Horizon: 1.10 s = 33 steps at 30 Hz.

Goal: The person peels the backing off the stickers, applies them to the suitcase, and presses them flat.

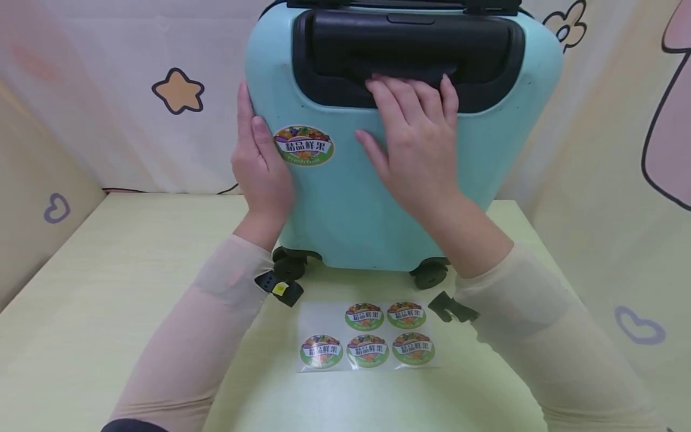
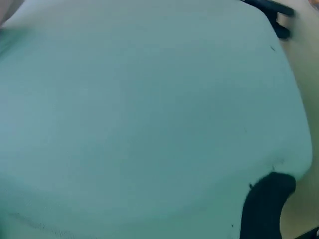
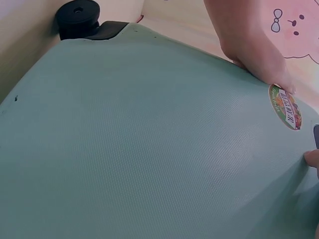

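A pale turquoise suitcase [image 1: 356, 216] stands upright on the table, its black handle panel [image 1: 410, 48] near the top. Along its left side my left hand [image 1: 261, 162] holds the edge, thumb on the front face beside an oval fruit sticker [image 1: 304, 145]. My right hand [image 1: 418, 132] has its fingertips at the lower lip of the black panel, some tucked into the dark recess, the thumb spread on the shell. In the right wrist view the left hand [image 3: 254, 47] lies by the same sticker [image 3: 285, 107]. The left wrist view shows mostly bare suitcase shell [image 2: 149, 114].
A clear sheet [image 1: 318, 315] with several oval fruit stickers [image 1: 367, 350] lies on the table [image 1: 135, 288] in front of the suitcase. Black wheels [image 1: 430, 274] are at the suitcase's bottom corners. Patterned curtains [image 1: 124, 120] hang behind and at both sides.
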### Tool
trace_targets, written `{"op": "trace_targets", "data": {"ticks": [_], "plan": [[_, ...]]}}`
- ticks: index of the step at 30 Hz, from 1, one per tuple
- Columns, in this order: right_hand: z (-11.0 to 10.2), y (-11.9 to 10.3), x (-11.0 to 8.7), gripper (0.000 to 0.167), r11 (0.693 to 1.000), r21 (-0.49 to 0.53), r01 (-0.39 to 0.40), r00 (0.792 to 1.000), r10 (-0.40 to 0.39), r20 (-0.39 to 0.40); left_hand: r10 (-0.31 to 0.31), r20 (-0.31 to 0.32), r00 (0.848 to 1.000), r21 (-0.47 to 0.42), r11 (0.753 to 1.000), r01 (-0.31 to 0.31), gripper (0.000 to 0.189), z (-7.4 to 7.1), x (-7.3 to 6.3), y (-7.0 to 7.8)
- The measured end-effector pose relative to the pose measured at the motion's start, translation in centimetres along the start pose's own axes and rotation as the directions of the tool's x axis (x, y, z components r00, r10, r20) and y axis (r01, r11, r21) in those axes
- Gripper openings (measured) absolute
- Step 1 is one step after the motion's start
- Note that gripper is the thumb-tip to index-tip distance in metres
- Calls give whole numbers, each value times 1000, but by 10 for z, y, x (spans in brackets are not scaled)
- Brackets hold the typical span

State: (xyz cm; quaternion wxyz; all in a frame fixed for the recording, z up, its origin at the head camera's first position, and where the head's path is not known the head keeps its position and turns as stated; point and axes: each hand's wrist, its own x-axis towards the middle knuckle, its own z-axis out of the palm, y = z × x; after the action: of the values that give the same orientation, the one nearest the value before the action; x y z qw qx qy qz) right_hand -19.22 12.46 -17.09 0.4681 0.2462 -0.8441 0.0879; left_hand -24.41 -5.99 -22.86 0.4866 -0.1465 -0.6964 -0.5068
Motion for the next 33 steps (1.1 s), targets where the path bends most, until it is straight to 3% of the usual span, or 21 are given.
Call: {"op": "trace_targets", "data": {"ticks": [3, 6, 8, 12, 16, 18, 24, 29, 33], "plan": [[-1, 1, 0, 51, 1000, 0, -3, 1000, 3, 11, -31, 37, 999, 23, 999, 31, 70, 0, -1, 1], [-1, 0, 0, 51, 1000, 3, -5, 1000, 5, 12, -93, 132, 987, 146, 987, 73, 107, 0, -3, 5], [0, 0, 0, 51, 1000, 3, 1, 1000, -1, 6, -114, 163, 980, 219, 973, 77, 118, 0, -5, 7], [0, -1, 1, 50, 1000, 9, 0, 1000, 0, 2, -32, 103, 994, 206, 978, 10, 102, -1, -6, 3], [0, -1, 0, 51, 1000, 16, -5, 1000, 5, -1, 71, 38, 997, 69, 995, -73, 73, -1, -6, -5], [0, -1, 0, 51, 1000, 15, -3, 1000, 3, -2, 84, 50, 995, 70, 994, -87, 75, -1, -7, -7], [1, 2, -1, 50, 1000, -2, 19, 1000, -19, -20, 68, 141, 988, 197, 976, -96, 115, 2, -15, -7], [0, 2, -1, 51, 1000, 5, 17, 1000, -16, -15, 82, 137, 987, 220, 969, -111, 103, -1, -16, -10], [0, 1, -1, 51, 1000, 6, 13, 1000, -13, 3, 152, 118, 981, 162, 972, -170, 85, -5, -16, -15]]}}
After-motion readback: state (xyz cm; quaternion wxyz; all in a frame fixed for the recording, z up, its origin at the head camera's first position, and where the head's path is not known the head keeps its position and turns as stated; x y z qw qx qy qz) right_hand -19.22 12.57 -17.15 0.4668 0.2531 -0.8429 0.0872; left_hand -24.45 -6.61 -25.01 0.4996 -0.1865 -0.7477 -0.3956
